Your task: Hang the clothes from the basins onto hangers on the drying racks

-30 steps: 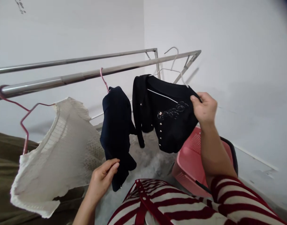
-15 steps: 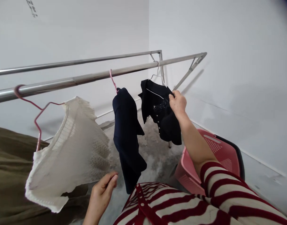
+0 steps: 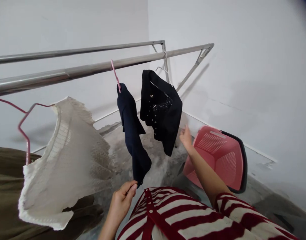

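A dark navy garment (image 3: pixel 132 133) hangs from a pink hanger (image 3: pixel 115 76) on the near metal rail. My left hand (image 3: pixel 122 198) is closed, its thumb and fingertips pinching the lower end of this garment. Farther along the rail, a black garment (image 3: pixel 165 116) with shiny studs and a dark ornament on its front hangs on a white hanger (image 3: pixel 165 65). Just right of its lower edge is my right hand (image 3: pixel 186 137), apart from the cloth, with its fingers loosely extended and nothing visible in them.
The steel rack (image 3: pixel 87 70) has two parallel rails. At left, a cream knit top (image 3: pixel 65 163) hangs on a dark pink hanger (image 3: pixel 24 128), beside an olive-green cloth (image 3: pixel 5 186). A pink basket (image 3: pixel 205 156) stands on the grey floor by the white wall.
My right hand has let go of the black garment's shoulder and dropped lower. My left hand has moved right to the navy garment's lower end. The view has shifted somewhat.
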{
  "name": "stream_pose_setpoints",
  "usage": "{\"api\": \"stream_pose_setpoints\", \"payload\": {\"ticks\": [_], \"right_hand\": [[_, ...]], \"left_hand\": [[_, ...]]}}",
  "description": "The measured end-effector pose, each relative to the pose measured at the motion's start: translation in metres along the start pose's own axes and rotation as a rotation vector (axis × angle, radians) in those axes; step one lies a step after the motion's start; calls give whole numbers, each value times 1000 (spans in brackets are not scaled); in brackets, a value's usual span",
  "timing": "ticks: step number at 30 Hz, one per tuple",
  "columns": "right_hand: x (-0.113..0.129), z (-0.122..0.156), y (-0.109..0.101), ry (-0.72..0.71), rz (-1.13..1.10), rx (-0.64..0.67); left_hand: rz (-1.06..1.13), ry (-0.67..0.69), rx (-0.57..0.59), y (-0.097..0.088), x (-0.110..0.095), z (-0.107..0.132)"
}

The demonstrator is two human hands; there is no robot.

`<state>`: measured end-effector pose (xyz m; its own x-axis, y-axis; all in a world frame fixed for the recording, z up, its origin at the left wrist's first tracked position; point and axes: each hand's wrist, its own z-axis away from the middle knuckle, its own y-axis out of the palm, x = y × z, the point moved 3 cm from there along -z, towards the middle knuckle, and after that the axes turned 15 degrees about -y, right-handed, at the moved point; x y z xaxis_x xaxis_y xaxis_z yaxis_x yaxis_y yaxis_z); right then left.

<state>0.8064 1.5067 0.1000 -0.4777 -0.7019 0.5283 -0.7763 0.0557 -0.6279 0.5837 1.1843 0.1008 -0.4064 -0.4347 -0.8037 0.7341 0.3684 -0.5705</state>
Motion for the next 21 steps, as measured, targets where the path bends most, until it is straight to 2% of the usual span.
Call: {"api": "stream_pose_setpoints", "payload": {"ticks": [2, 3, 6, 8, 12, 16, 21], "right_hand": [[-1, -6, -12, 165, -8, -233], [5, -15, -18, 176, -4, -335], [36, -58, -32, -46, 76, -453], [57, -86, -31, -155, 165, -434], [72, -118, -16, -180, 216, -411], [62, -119, -15, -182, 136, -437], [47, -113, -33, -126, -148, -437]], "left_hand": [[-26, -3, 45, 3, 2, -1], [-43, 2, 65, 5, 3, -3], [-98, 48, 110, 11, 1, -8], [-116, 94, 125, 16, -2, -11], [-99, 151, 115, 18, -2, -12], [-80, 93, 31, 9, 14, -5], [-68, 9, 14, 8, 30, 0]]}}
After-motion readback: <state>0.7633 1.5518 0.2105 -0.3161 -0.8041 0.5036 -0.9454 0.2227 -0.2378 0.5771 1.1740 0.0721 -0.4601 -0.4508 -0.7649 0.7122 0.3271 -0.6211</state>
